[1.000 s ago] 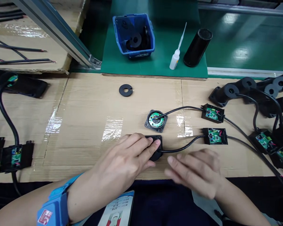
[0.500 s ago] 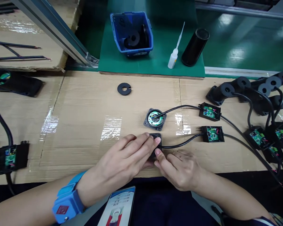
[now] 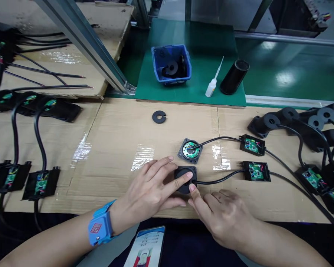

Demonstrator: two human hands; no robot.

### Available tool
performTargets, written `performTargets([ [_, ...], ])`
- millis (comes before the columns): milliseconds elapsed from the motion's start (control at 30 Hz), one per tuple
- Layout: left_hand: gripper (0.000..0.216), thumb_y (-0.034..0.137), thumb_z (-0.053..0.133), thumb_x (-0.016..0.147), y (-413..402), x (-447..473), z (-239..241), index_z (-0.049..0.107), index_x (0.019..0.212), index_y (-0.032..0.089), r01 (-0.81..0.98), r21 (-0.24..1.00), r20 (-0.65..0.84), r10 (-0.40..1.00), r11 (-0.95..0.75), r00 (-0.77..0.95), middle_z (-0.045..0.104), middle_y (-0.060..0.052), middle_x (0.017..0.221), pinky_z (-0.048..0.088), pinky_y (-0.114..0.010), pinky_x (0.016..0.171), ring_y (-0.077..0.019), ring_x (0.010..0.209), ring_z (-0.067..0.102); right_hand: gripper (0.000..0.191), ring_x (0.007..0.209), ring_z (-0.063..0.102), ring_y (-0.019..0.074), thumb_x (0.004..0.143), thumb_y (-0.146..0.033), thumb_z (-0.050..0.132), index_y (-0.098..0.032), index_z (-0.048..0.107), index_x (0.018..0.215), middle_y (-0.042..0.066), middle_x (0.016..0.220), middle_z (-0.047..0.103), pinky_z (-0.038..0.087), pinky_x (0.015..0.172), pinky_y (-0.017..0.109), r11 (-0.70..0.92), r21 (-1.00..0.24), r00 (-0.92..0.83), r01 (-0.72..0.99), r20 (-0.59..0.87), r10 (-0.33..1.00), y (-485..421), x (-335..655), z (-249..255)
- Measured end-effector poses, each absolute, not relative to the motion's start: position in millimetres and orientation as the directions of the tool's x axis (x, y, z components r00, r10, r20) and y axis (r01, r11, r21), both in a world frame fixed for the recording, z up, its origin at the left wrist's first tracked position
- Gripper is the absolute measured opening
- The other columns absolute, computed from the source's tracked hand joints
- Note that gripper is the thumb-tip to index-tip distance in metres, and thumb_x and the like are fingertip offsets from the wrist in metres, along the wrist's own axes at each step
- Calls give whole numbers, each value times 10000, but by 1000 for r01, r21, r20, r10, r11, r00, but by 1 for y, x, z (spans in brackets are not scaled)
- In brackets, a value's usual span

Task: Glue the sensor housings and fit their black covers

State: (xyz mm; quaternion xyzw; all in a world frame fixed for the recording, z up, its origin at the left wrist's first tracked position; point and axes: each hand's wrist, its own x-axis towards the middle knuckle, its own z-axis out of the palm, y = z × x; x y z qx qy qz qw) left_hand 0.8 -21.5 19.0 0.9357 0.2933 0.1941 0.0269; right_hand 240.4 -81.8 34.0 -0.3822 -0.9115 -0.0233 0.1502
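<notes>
A black square housing (image 3: 186, 188) with a round black disc on top lies in front of me. My left hand (image 3: 153, 185) is spread over its left side, the index fingertip on the disc and the thumb below the housing. At the lower right corner, the thumb tip of my right hand (image 3: 222, 215) presses on the housing edge, its other fingers curled. A black cable (image 3: 217, 181) runs from the housing to a small black box with a green circuit board (image 3: 256, 171). Just above sits a second square housing (image 3: 190, 151), its round green board exposed.
A slotted black ring (image 3: 159, 117) lies on the cardboard. Behind are a blue bin (image 3: 187, 68) of black parts, a white dropper bottle (image 3: 210, 88) and a black cylinder (image 3: 234, 78). Wired boxes (image 3: 41, 184) stand at left, black tubes (image 3: 269, 122) at right. A phone (image 3: 144, 246) lies below.
The view has shifted, showing more on the left. My left fingers have spread and uncovered more of the housing and its disc. My right thumb stays at the housing's corner.
</notes>
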Motion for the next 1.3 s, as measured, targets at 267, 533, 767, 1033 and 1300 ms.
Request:
performTargets([
  [267,353,438,494,1052,32,-4,13,661,1296,245,569,440,366,717,-695,593,582,-109,1191,555,-478,985,-267,1167,587,319,476,576,166,996,-155,499,9,628,1238,2,617,597,393,468,342,740,-41,-712,672,241,660,-78,242,41],
  [533,537,501,555,986,140,-13,-4,585,1314,77,794,351,65,859,-496,508,603,-219,1265,472,-599,1061,-400,1227,571,237,483,548,153,988,-155,567,-30,698,1142,-17,576,567,407,478,337,713,-12,-688,701,254,680,-76,236,49],
  [767,530,616,362,1052,92,34,-7,329,1379,200,4,913,307,694,-408,651,666,-161,1198,525,-445,986,-251,1135,658,181,532,492,117,990,-145,575,-118,754,984,-49,593,574,341,1208,645,742,-142,-703,655,245,667,-55,241,55],
  [1033,613,715,412,989,92,53,-21,342,1345,220,-216,918,380,580,-333,721,625,-37,940,502,-300,691,-163,777,627,279,549,554,145,953,-107,495,-167,759,888,-31,571,598,141,1266,703,790,-257,-801,557,85,593,-22,250,72],
  [1300,627,722,436,977,79,54,-28,324,1346,227,-205,929,365,672,-308,644,600,-31,942,516,-312,683,-170,775,636,191,615,628,154,944,-199,568,-208,757,916,-45,590,611,205,1287,600,728,-441,-819,525,-29,573,0,252,78],
])
